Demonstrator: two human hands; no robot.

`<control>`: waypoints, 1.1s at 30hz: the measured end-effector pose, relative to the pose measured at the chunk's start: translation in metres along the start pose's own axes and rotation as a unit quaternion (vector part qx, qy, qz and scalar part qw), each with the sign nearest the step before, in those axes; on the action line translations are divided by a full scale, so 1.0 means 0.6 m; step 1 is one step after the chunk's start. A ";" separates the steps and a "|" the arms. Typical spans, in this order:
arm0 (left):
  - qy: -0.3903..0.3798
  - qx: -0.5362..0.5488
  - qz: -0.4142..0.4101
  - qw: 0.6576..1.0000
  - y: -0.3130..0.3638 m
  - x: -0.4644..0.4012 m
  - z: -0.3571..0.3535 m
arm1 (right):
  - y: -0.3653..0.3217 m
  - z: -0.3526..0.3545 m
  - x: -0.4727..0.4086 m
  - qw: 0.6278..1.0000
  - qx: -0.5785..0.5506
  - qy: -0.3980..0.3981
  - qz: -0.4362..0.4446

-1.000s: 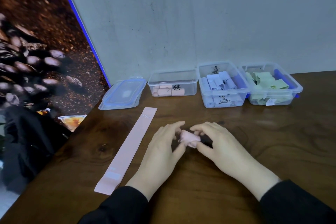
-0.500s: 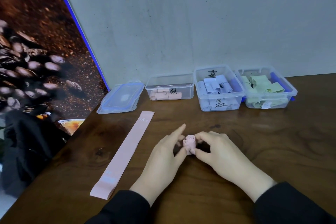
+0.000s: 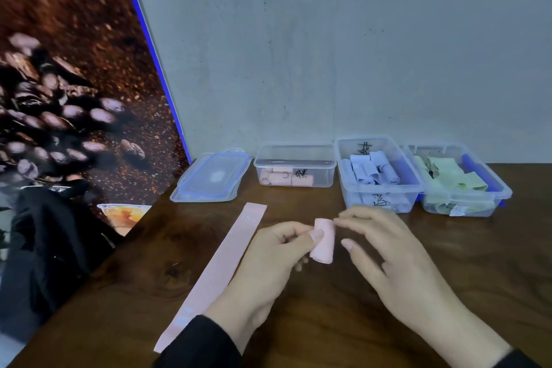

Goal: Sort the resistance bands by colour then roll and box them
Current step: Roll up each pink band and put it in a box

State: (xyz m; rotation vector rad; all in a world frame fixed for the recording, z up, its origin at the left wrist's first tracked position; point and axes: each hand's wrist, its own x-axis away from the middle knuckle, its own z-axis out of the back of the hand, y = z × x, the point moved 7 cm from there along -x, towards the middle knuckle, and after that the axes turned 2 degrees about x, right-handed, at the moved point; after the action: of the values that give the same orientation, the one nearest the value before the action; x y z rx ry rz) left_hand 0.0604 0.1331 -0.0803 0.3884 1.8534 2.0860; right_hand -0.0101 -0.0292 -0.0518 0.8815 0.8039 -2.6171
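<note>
1. A dark wooden table (image 3: pixel 448 263) fills the lower part of the view and meets a grey wall (image 3: pixel 328 54) at the back.
2. A large picture of coffee beans (image 3: pixel 65 84) with a blue edge leans at the left.
3. A flat pink band (image 3: pixel 221 263) lies unrolled on the table, running from the near left towards the boxes; the left hand's wrist covers part of its near end.
4. Three clear boxes stand in a row against the wall. The left box (image 3: pixel 294 169) holds a few pink rolls, the middle box (image 3: pixel 378 173) holds pale blue rolls, and the right box (image 3: pixel 457 181) holds green bands.
5. A clear lid (image 3: pixel 213 178) with blue trim lies on the table just left of the pink-roll box.
6. The left hand (image 3: pixel 268 260) is curled, with thumb and fingers pinching a pink roll (image 3: pixel 323 240) above the table, in front of the boxes.
7. The right hand (image 3: pixel 397 254) sits just right of the roll with fingers loosely spread. Its fingertips are near the roll's top; whether they touch it I cannot tell.
</note>
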 end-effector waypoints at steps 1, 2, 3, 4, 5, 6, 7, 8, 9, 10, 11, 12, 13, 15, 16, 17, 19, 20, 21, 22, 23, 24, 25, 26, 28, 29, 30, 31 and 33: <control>-0.017 0.037 0.011 0.999 0.006 -0.008 0.001 | -0.010 -0.003 -0.014 0.999 0.022 -0.012 0.036; -0.032 0.074 0.025 0.996 0.010 -0.016 0.002 | -0.016 -0.006 -0.026 0.997 0.040 -0.025 0.065; -0.044 0.109 0.041 0.992 0.014 -0.025 0.003 | -0.019 -0.009 -0.040 0.994 0.052 -0.035 0.085; -0.054 0.144 0.059 0.986 0.017 -0.032 0.004 | -0.018 -0.012 -0.053 0.993 0.059 -0.041 0.094; -0.063 0.178 0.077 0.979 0.017 -0.040 0.005 | -0.016 -0.013 -0.067 0.992 0.062 -0.044 0.099; -0.071 0.211 0.094 0.970 0.018 -0.048 0.006 | -0.015 -0.013 -0.083 0.991 0.066 -0.048 0.104; -0.076 0.240 0.108 0.962 0.019 -0.056 0.009 | -0.015 -0.013 -0.099 0.990 0.071 -0.053 0.108; -0.076 0.261 0.118 0.955 0.020 -0.065 0.014 | -0.015 -0.014 -0.116 0.989 0.076 -0.059 0.114; -0.075 0.271 0.124 0.951 0.022 -0.075 0.019 | -0.016 -0.015 -0.133 0.987 0.080 -0.064 0.124; -0.072 0.275 0.127 0.950 0.023 -0.086 0.026 | -0.017 -0.017 -0.151 0.984 0.086 -0.067 0.137; -0.067 0.276 0.130 0.950 0.025 -0.097 0.033 | -0.019 -0.021 -0.169 0.981 0.096 -0.070 0.152; -0.059 0.278 0.132 0.950 0.025 -0.109 0.041 | -0.020 -0.026 -0.186 0.977 0.112 -0.074 0.165; -0.053 0.283 0.134 0.948 0.024 -0.123 0.049 | -0.018 -0.035 -0.204 0.973 0.130 -0.080 0.174; -0.046 0.300 0.134 0.943 0.021 -0.152 0.063 | -0.009 -0.053 -0.240 0.965 0.162 -0.095 0.182; -0.044 0.304 0.131 0.943 0.021 -0.168 0.071 | -0.004 -0.063 -0.259 0.962 0.172 -0.105 0.183; -0.041 0.302 0.122 0.945 0.022 -0.184 0.079 | 0.003 -0.072 -0.279 0.959 0.181 -0.115 0.185; 0.003 0.282 0.086 0.955 0.019 -0.221 0.107 | 0.021 -0.086 -0.322 0.955 0.201 -0.127 0.178; 0.058 0.252 0.060 0.964 0.014 -0.237 0.131 | 0.033 -0.093 -0.343 0.954 0.212 -0.133 0.167; 0.127 0.195 0.028 0.972 0.006 -0.249 0.161 | 0.050 -0.103 -0.364 0.953 0.223 -0.143 0.148; 0.196 0.111 -0.011 0.974 -0.003 -0.257 0.191 | 0.066 -0.114 -0.385 0.951 0.237 -0.157 0.122; 0.256 0.007 -0.056 0.965 -0.012 -0.263 0.216 | 0.083 -0.128 -0.404 0.947 0.252 -0.174 0.097; 0.293 -0.096 -0.105 0.945 -0.020 -0.266 0.232 | 0.099 -0.144 -0.421 0.941 0.267 -0.195 0.072; 0.305 -0.184 -0.150 0.922 -0.029 -0.269 0.235 | 0.116 -0.163 -0.435 0.935 0.276 -0.216 0.048; 0.300 -0.248 -0.181 0.903 -0.040 -0.277 0.231 | 0.130 -0.182 -0.447 0.930 0.280 -0.236 0.027; 0.281 -0.307 -0.194 0.888 -0.053 -0.292 0.219 | 0.152 -0.224 -0.465 0.914 0.296 -0.276 0.008; 0.278 -0.314 -0.195 0.887 -0.053 -0.295 0.213 | 0.163 -0.246 -0.471 0.905 0.307 -0.294 0.008; 0.276 -0.320 -0.201 0.884 -0.050 -0.294 0.207 | 0.172 -0.266 -0.476 0.897 0.316 -0.309 0.008; 0.274 -0.332 -0.208 0.878 -0.047 -0.292 0.202 | 0.180 -0.285 -0.479 0.890 0.324 -0.320 0.008; 0.266 -0.366 -0.217 0.865 -0.049 -0.294 0.195 | 0.190 -0.313 -0.483 0.881 0.332 -0.336 0.009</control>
State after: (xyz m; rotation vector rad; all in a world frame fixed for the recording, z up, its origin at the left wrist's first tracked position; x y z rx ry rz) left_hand 0.2705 0.1696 -0.0935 -0.7835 1.0397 2.4673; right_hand 0.3518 0.0080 -0.0438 0.0321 -0.3017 -2.8905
